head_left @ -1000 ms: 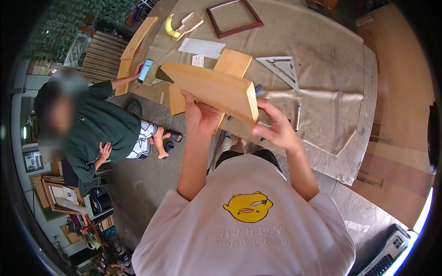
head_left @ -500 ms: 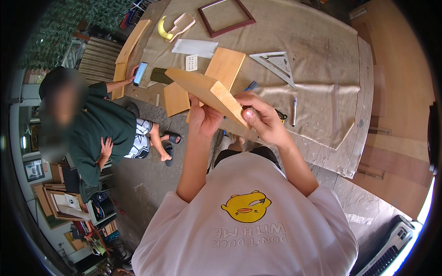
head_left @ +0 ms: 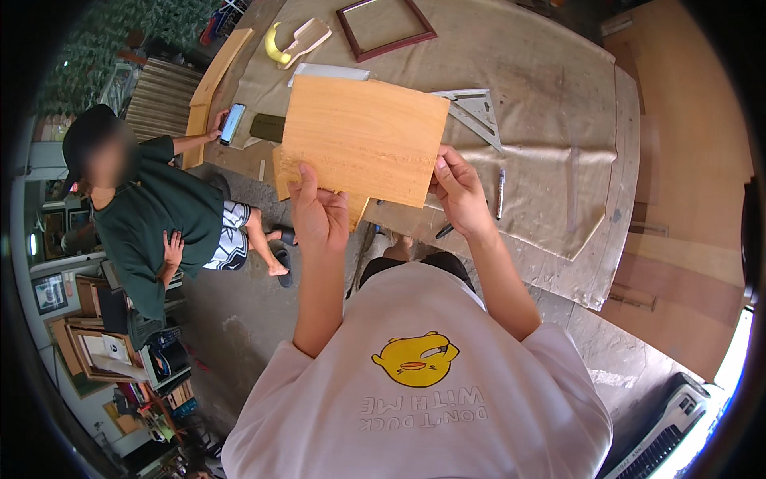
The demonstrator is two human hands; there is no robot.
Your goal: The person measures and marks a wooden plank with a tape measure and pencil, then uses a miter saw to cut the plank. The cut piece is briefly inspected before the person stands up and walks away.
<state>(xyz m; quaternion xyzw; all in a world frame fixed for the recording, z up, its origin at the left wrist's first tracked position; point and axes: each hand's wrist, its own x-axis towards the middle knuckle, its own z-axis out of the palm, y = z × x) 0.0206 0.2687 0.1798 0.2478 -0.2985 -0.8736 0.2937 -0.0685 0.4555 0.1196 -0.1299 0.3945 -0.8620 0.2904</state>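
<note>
I hold a light wooden board up over the worktable, its broad face toward me. My left hand grips it at the lower left edge, thumb on the face. My right hand pinches its right edge near the lower corner. Behind the board, another wooden piece shows below it; the rest of it is hidden. A metal triangle square lies to the right, with a marker below it. A dark green strip lies left of the board.
A person at the left holds a phone at the table's edge. The cloth-covered table bears a red-brown frame, a banana by a wooden piece. Plywood panels stand at the right.
The board has turned from a tilted position, edge showing, to show its broad face to me. Both hands have moved slightly left with it and still hold it.
</note>
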